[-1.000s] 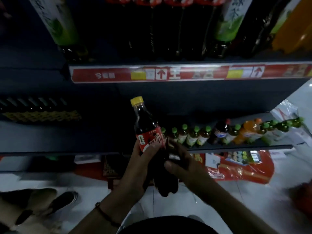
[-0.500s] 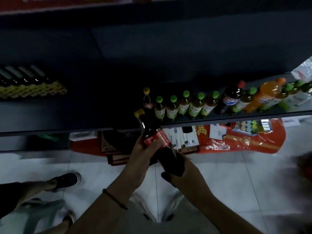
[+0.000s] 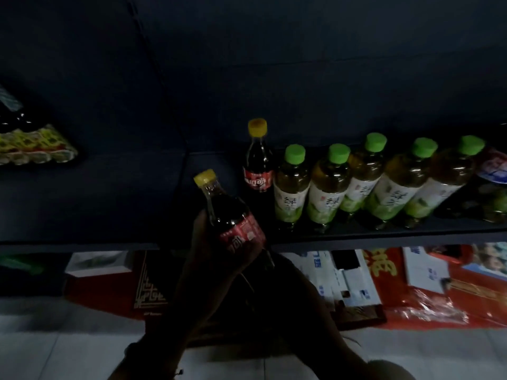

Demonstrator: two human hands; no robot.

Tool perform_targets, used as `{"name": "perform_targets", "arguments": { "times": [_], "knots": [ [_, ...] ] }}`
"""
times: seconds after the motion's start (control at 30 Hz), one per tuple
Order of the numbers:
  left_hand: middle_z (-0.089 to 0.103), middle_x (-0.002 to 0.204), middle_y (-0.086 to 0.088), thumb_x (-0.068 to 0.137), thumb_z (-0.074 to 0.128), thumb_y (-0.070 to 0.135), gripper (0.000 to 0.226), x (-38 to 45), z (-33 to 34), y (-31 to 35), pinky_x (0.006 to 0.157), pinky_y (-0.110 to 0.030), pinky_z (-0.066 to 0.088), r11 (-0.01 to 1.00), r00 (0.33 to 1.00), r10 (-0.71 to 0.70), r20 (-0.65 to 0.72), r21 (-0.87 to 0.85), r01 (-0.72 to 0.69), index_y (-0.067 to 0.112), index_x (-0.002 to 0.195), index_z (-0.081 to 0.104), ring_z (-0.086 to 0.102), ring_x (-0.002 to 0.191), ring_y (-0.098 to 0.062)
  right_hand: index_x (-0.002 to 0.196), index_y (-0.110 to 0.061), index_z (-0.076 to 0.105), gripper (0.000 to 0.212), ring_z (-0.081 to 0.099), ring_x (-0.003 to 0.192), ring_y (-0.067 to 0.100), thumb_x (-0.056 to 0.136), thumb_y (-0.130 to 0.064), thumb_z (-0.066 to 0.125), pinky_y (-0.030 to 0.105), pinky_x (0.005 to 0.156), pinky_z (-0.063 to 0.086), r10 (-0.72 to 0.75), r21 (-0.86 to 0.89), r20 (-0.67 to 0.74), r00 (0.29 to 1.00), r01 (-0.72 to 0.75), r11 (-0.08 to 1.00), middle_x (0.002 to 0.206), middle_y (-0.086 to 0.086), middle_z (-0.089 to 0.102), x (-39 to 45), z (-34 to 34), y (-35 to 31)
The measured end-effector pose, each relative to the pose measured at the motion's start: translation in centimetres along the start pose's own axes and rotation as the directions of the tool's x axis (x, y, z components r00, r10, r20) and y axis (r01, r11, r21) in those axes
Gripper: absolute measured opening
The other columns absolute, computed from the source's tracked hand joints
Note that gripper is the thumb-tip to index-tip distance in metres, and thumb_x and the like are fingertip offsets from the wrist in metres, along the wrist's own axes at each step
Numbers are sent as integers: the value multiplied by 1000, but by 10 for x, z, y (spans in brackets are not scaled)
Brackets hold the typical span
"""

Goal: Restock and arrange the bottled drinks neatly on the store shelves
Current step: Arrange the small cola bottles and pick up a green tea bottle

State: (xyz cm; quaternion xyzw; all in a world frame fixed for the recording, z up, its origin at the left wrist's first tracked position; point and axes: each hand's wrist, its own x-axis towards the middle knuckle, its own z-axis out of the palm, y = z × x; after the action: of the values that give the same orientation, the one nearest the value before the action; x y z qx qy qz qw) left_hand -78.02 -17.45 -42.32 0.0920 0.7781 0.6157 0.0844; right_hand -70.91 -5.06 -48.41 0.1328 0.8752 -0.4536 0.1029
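Gripping a yellow-capped cola bottle (image 3: pixel 230 215) around its red label, the left hand (image 3: pixel 216 250) has fingers and thumb curled round the body; bottle tilted, cap pointing up-left, held just in front of the dark shelf (image 3: pixel 109 237) edge. Right hand (image 3: pixel 296 294) sits below and right of the bottle base, very dark: can't tell whether it's holding anything or how the fingers lie. On the shelf, a second cola bottle (image 3: pixel 258 163) stands upright, just left of a row of green-capped tea bottles (image 3: pixel 356 187) running rightward. Far left of shelf: a pack of bottles with yellow-green labels (image 3: pixel 33 146). Under the shelf: red and white packaging (image 3: pixel 384 272) on the tiled floor (image 3: pixel 68 344).
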Motion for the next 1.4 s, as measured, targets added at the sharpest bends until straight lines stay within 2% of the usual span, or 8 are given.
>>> {"name": "perform_targets", "arguments": {
  "times": [0.17,0.3,0.6,0.73,0.93,1.1,1.23,1.4],
  "knots": [
    [57,109,43,67,85,14,89,39,-13,-36,73,-2,47,985,980,175,-96,11,-175,47,132,34,56,104,18,142,-42,28,66,44,129,5,84,-56,57,8,101,31,-294,68,-236,926,318,946,142,-15,44,66,29,-5],
    [48,120,47,71,85,13,93,72,-21,-54,85,1,41,912,915,393,-93,167,-375,34,142,29,48,115,19,148,-21,27,68,38,134,0,91,-32,63,32,110,37,-406,198,-352,843,491,848,144,-9,43,122,55,-2],
    [44,117,54,77,82,15,91,113,-33,-70,87,0,40,865,882,471,17,187,-466,42,142,24,47,116,21,128,-58,20,61,40,119,-15,88,-40,63,12,99,38,-378,123,-441,814,472,873,125,-34,41,153,70,-7],
    [45,117,54,77,81,14,91,125,-38,-73,87,-1,41,862,878,477,49,167,-478,46,140,25,47,116,21,141,-32,30,69,47,126,9,83,-56,59,39,102,44,-327,28,-496,804,391,920,136,-11,50,164,78,-11],
    [49,128,36,79,80,11,90,136,-41,-73,91,-5,43,860,870,488,66,137,-492,33,148,26,49,121,14,154,-29,1,83,30,140,10,93,-34,58,32,109,38,-347,-146,-508,788,318,937,157,-5,25,154,84,-10],
    [51,135,24,79,81,14,91,142,-43,-72,99,-19,47,861,869,485,98,123,-494,34,150,26,52,123,6,154,-23,0,85,21,144,11,93,-23,58,25,115,27,-375,-145,-436,818,348,926,160,-2,18,148,80,-6],
    [52,138,16,79,81,16,92,143,-42,-72,98,-24,51,867,873,478,92,110,-486,32,151,26,54,122,2,154,-19,14,79,32,139,14,90,-23,60,22,111,30,-437,-228,-369,820,376,898,156,0,27,135,63,-6],
    [45,146,18,80,81,26,101,139,-42,-72,101,-20,47,883,890,447,91,119,-455,36,155,14,49,127,5,142,-14,44,60,49,123,20,86,-24,62,27,102,43,-608,-507,-348,713,403,762,142,5,47,93,21,-25]
  ]
}}
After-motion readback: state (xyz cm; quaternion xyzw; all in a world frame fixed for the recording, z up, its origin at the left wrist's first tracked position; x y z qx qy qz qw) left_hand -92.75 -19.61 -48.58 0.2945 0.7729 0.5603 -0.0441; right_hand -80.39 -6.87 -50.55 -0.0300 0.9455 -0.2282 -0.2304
